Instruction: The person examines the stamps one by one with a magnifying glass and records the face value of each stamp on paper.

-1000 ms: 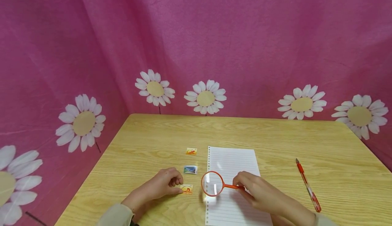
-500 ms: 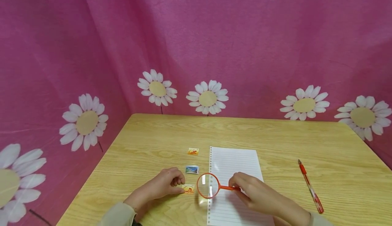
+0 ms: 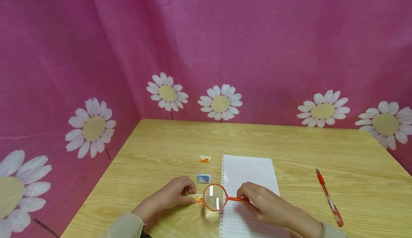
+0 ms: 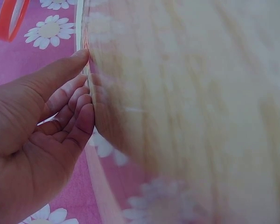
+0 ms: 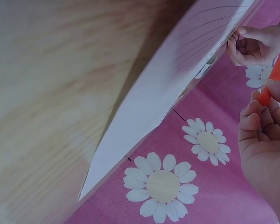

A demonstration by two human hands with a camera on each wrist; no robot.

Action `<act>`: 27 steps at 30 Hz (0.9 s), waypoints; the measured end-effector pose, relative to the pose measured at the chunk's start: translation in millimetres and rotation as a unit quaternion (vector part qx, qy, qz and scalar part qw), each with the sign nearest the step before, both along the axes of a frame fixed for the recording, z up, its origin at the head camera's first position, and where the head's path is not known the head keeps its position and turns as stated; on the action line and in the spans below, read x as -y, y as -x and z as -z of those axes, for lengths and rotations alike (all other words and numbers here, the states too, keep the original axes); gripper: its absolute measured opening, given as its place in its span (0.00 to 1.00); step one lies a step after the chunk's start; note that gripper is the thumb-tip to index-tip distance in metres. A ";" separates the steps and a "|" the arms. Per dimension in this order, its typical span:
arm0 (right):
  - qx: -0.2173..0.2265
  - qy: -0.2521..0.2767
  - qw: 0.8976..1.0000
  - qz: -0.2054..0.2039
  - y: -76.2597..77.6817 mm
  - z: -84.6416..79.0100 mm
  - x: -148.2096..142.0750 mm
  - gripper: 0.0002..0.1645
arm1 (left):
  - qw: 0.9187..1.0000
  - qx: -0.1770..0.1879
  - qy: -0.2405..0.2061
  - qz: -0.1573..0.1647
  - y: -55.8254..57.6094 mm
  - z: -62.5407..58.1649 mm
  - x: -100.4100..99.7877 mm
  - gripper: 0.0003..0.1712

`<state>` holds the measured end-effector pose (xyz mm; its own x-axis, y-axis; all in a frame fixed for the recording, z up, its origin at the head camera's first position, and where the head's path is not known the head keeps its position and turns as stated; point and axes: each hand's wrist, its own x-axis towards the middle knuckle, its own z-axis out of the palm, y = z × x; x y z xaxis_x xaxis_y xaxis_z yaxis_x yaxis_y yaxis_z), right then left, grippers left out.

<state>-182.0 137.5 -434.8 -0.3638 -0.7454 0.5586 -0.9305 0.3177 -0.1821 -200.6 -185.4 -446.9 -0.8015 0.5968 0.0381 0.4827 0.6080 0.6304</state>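
The right hand (image 3: 264,203) pinches a round, orange-rimmed magnifying glass (image 3: 215,197). At its nine o'clock, the left hand (image 3: 175,194) (loosely curled) touches a yellow paper rectangle (image 3: 198,198).

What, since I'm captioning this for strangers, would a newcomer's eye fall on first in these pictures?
Probably the magenta cloth with large white daisies, behind and left of the wooden table. Next, the orange-red magnifying glass, held in the right hand, seen over the left edge of the lined sheet. Then three small colourful cards in a column left of that sheet, the nearest card touched by the left hand.
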 end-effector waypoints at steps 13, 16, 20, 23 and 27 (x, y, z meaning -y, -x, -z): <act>-0.014 0.003 1.000 -0.009 -0.8 -0.3 7.5 0.06 | 1.000 -0.017 0.004 0.001 0.0 0.3 -0.6 0.11; -0.014 0.003 1.000 -0.013 -0.7 -0.7 9.3 0.06 | 1.000 -0.019 0.004 0.000 -0.6 -0.4 -0.2 0.11; -0.010 0.002 1.000 -0.016 -1.1 -1.2 10.9 0.07 | 1.000 -0.025 0.000 0.003 -1.7 -1.4 0.2 0.12; -0.006 -0.002 1.000 -0.015 -1.3 -1.7 11.1 0.07 | 1.000 -0.024 -0.002 0.002 -2.3 -2.0 -0.2 0.12; -0.005 -0.004 1.000 -0.014 -1.1 -2.1 11.4 0.06 | 1.000 -0.017 0.000 0.000 -2.0 -1.5 -0.3 0.11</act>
<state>-180.9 126.0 -432.7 -0.3381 -0.7592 0.5561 -0.9405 0.2934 -0.1713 -198.6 -185.1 -445.4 -0.7993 0.5972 0.0666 0.5048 0.6071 0.6137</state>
